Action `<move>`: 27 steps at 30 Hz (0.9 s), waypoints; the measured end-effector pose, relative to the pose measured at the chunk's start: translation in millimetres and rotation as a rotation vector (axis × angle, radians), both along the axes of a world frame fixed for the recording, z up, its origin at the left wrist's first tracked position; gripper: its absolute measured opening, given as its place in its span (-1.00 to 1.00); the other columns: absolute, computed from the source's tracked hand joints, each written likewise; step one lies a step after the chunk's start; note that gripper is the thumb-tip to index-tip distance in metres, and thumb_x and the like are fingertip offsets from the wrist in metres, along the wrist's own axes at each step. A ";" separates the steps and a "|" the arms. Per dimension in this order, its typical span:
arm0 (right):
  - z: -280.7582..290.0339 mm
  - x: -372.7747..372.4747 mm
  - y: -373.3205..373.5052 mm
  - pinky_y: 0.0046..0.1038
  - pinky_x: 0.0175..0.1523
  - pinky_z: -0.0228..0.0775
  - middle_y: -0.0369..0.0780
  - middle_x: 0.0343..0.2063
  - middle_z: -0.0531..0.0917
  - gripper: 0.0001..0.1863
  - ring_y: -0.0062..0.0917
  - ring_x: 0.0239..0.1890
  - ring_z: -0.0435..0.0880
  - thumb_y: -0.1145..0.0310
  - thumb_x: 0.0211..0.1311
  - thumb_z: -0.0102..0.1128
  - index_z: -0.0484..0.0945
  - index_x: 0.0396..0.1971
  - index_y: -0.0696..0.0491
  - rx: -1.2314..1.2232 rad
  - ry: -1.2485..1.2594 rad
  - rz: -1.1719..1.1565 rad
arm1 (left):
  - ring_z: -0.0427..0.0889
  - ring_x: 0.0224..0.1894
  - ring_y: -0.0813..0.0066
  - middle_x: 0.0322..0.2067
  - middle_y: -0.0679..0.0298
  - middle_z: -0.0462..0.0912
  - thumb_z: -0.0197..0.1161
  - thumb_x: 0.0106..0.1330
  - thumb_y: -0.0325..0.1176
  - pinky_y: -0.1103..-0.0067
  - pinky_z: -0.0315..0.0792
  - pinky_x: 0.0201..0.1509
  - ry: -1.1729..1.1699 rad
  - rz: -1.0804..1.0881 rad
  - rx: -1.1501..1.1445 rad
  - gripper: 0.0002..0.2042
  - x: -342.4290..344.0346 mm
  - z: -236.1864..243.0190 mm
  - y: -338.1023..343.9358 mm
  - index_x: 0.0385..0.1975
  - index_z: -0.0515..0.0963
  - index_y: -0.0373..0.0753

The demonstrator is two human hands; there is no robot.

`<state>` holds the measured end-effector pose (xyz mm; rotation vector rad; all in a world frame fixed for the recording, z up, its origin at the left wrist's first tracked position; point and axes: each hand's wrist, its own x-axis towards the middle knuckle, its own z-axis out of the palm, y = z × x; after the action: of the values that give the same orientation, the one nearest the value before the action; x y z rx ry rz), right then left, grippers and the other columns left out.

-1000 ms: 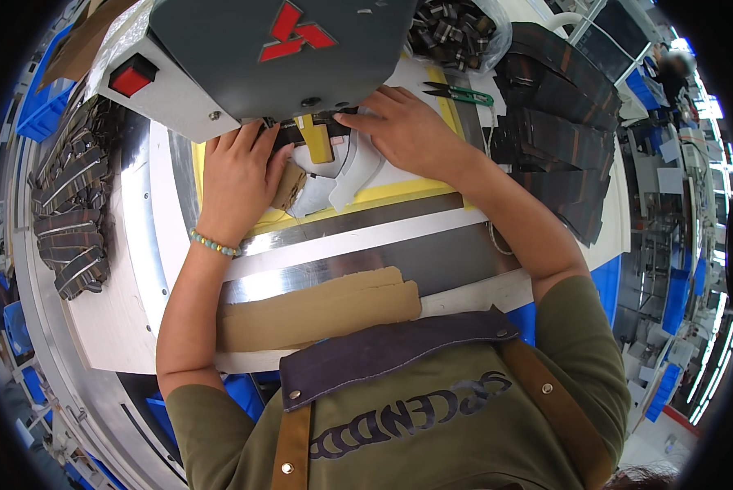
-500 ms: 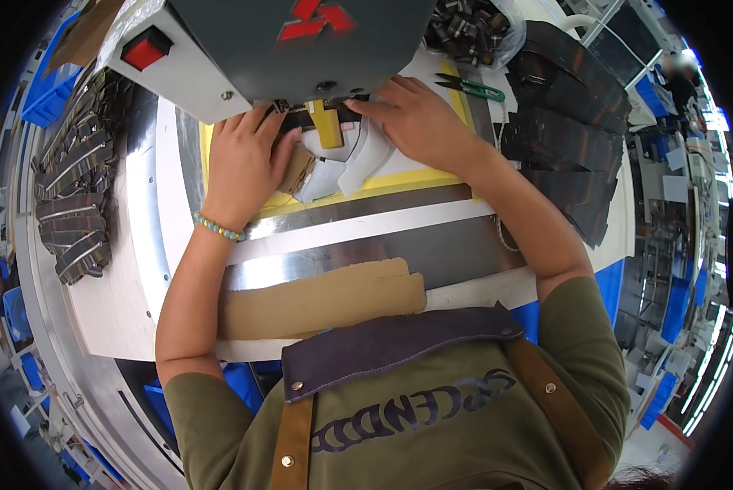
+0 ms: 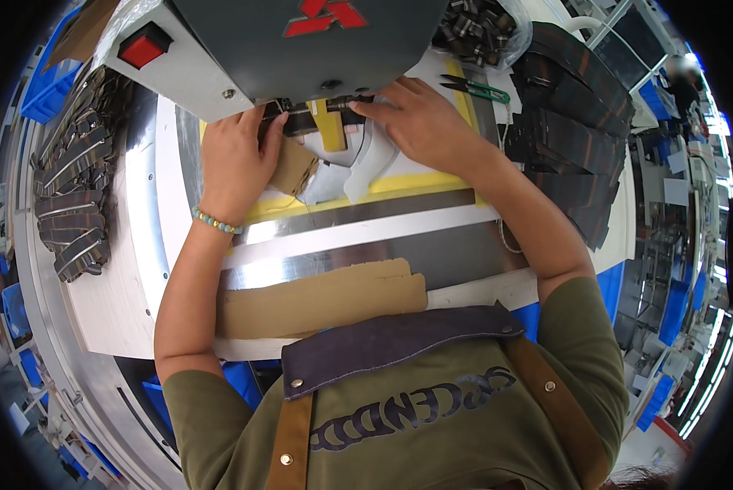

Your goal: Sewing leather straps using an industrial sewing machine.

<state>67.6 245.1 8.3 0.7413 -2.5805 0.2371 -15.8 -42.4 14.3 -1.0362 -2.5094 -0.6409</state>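
Observation:
Under the dark grey machine head (image 3: 366, 45) lies a narrow dark strip (image 3: 303, 122), crossed by a yellow block (image 3: 330, 131). My left hand (image 3: 234, 167) holds the strip's left part, thumb raised against it and fingertips partly hidden by the machine. My right hand (image 3: 428, 126) grips its right part with the thumb, the other fingers bent beyond it and partly hidden. White curved pieces (image 3: 366, 163) and a brown card piece (image 3: 295, 167) lie between my hands on the yellow-edged work plate (image 3: 403, 184).
Green snips (image 3: 489, 91) lie right of the plate, near a bag of small dark pieces (image 3: 477, 33). Dark folded pieces (image 3: 570, 131) are piled right, striped strips (image 3: 77, 204) left. Cardboard (image 3: 317, 298) lies along the front edge. A blurred person (image 3: 683, 82) is far right.
My left thumb has moved up from beside the card to the dark strip. My right hand stays about in place on it. The whole view has shifted slightly.

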 end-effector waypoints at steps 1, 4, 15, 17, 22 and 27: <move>-0.6 1.2 -0.9 -0.25 0.28 0.58 -0.22 0.08 0.67 -0.58 -0.28 0.13 0.70 0.50 0.18 0.37 0.77 0.08 -0.01 -0.012 -0.017 0.006 | 0.67 -0.28 -0.01 -0.38 0.05 0.73 0.40 0.47 -0.24 0.23 0.48 -0.05 0.016 0.018 -0.002 -0.73 -0.5 -0.1 -0.1 -0.07 0.70 -0.35; 1.3 0.8 -0.9 -0.25 0.27 0.59 -0.21 0.08 0.67 -0.59 -0.27 0.13 0.71 0.49 0.18 0.37 0.77 0.07 0.00 -0.026 -0.039 0.016 | 0.65 -0.38 0.00 -0.48 0.06 0.70 0.43 0.45 -0.20 0.23 0.48 -0.14 0.041 0.037 -0.001 -0.71 -4.2 -2.1 -0.1 -0.09 0.70 -0.33; 2.2 2.5 -0.9 -0.24 0.28 0.57 -0.18 0.08 0.67 -0.59 -0.24 0.12 0.71 0.48 0.18 0.39 0.76 0.07 0.02 -0.016 -0.083 0.026 | 0.64 -0.47 0.00 -0.55 0.04 0.66 0.45 0.44 -0.21 0.25 0.44 -0.32 -0.048 0.026 0.040 -0.74 -4.3 -3.7 0.8 -0.21 0.67 -0.32; 3.9 2.6 -0.6 -0.23 0.28 0.57 -0.17 0.09 0.66 -0.59 -0.24 0.12 0.70 0.49 0.18 0.39 0.75 0.08 0.02 -0.028 -0.090 0.026 | 0.63 -0.48 -0.01 -0.55 0.04 0.65 0.46 0.43 -0.21 0.24 0.45 -0.31 -0.077 0.039 -0.005 -0.74 -3.2 0.7 1.8 -0.23 0.66 -0.31; 4.1 3.3 0.2 -0.23 0.29 0.57 -0.17 0.10 0.66 -0.58 -0.24 0.14 0.70 0.49 0.17 0.39 0.75 0.08 0.02 -0.030 -0.099 0.036 | 0.64 -0.43 -0.03 -0.49 0.04 0.68 0.46 0.42 -0.23 0.24 0.47 -0.27 -0.078 0.033 -0.027 -0.74 0.8 6.0 4.8 -0.27 0.65 -0.33; 3.9 4.0 -0.3 -0.23 0.30 0.57 -0.18 0.10 0.66 -0.57 -0.23 0.15 0.70 0.50 0.16 0.40 0.75 0.09 0.01 -0.033 -0.092 0.039 | 0.64 -0.39 -0.04 -0.43 0.03 0.69 0.45 0.42 -0.23 0.23 0.47 -0.25 -0.059 -0.005 0.014 -0.73 -1.6 1.2 3.1 -0.31 0.64 -0.35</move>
<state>71.7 244.8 12.2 0.7861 -2.6435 0.3328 -17.4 -39.2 15.5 -1.0330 -2.5494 -0.6995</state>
